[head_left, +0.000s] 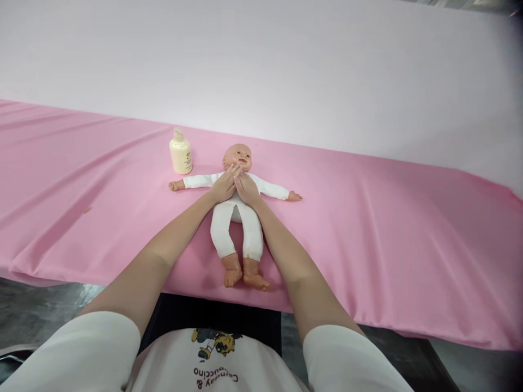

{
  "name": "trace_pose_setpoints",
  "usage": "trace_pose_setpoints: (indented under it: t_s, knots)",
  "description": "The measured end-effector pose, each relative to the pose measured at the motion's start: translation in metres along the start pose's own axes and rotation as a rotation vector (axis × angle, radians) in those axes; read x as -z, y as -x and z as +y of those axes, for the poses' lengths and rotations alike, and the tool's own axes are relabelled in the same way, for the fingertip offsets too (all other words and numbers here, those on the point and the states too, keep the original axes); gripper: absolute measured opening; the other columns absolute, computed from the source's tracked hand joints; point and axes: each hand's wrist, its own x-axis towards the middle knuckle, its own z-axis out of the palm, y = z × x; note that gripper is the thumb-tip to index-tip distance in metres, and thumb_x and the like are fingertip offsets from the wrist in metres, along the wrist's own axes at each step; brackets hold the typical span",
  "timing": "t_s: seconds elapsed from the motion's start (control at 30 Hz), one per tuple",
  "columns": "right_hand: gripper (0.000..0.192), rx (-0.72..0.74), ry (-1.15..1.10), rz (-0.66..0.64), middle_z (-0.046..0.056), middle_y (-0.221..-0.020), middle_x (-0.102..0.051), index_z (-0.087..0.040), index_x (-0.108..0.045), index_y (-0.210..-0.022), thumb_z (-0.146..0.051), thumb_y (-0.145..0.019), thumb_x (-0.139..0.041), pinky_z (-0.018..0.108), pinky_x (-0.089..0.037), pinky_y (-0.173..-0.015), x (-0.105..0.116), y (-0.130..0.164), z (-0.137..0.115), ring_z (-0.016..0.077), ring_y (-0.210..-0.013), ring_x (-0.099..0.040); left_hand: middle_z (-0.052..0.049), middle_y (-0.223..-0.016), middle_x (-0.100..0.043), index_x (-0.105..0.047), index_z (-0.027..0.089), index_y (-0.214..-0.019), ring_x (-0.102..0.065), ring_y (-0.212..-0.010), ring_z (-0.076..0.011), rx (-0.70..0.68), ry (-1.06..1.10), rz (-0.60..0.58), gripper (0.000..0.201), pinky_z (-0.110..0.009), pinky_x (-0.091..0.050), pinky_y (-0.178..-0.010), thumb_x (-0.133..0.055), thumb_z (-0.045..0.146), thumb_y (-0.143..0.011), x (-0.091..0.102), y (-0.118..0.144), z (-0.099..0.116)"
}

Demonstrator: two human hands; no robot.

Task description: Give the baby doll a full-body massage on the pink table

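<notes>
Baby doll (235, 213), face up beneath my fingers (232, 173), which lie extended and unclenched on its chest, grasping nothing. My left hand (223, 187) and right hand (247, 189) converge below its chin. Outward: pink cloth (347, 228) under the doll; a pale pump bottle (181, 154) upright near its outstretched arm, to my left.

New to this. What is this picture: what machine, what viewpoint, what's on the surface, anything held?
No machine here, just a person's two bare hands. The single picture comes from a camera worn on that person's head, looking forward and down, so their forearms reach away from you. On the pink cloth, a baby doll in white lies on its back, arms spread, feet toward the person. A pump bottle stands left of its head. The left hand and right hand lie side by side on the doll's chest; neither visibly grips anything.
</notes>
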Motion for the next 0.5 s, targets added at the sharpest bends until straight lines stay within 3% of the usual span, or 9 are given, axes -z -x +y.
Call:
trace_pose_setpoints:
  t_s: [0.1, 0.23, 0.37, 0.5]
  knots:
    - [0.065, 0.016, 0.078, -0.088, 0.01, -0.158, -0.048, -0.013, -0.049, -0.15, -0.048, -0.103, -0.021, 0.047, -0.024, -0.13, 0.001, 0.0, 0.004, 0.0238, -0.152, -0.038, -0.015, -0.17, -0.02, -0.026, 0.016, -0.16, -0.009, -0.16, -0.0284, 0.098, 0.001, -0.062, 0.078, -0.052, -0.015, -0.13, -0.023, 0.066, -0.1, 0.008, 0.011, -0.003]
    - [0.068, -0.03, 0.052, -0.166, 0.007, -0.163, -0.039, -0.017, -0.043, -0.154, -0.056, -0.1, -0.031, 0.05, -0.018, -0.131, 0.004, 0.001, 0.011, 0.0254, -0.157, -0.028, -0.018, -0.17, -0.013, -0.019, 0.009, -0.161, -0.008, -0.16, -0.0279, 0.253, -0.063, -0.15, 0.085, -0.046, -0.012, -0.13, -0.03, 0.066, -0.099, 0.016, 0.022, -0.002]
    - [0.077, -0.132, 0.003, -0.183, 0.004, -0.166, -0.033, -0.019, -0.038, -0.157, -0.067, -0.097, -0.026, 0.048, -0.016, -0.132, 0.007, 0.005, 0.018, 0.0249, -0.159, -0.021, -0.017, -0.17, -0.013, -0.019, 0.009, -0.162, -0.011, -0.159, -0.0286, 0.399, -0.141, -0.178, 0.08, -0.046, -0.015, -0.13, -0.036, 0.058, -0.101, 0.017, 0.023, 0.006]
    - [0.09, -0.274, 0.02, -0.195, 0.005, -0.171, -0.02, -0.018, -0.023, -0.162, -0.075, -0.093, -0.027, 0.054, -0.01, -0.131, 0.008, 0.015, 0.019, 0.031, -0.161, -0.011, -0.014, -0.17, -0.015, -0.02, 0.012, -0.162, -0.014, -0.159, -0.0288, 0.467, -0.173, -0.168, 0.075, -0.045, -0.018, -0.129, -0.038, 0.052, -0.102, 0.016, 0.019, 0.013]
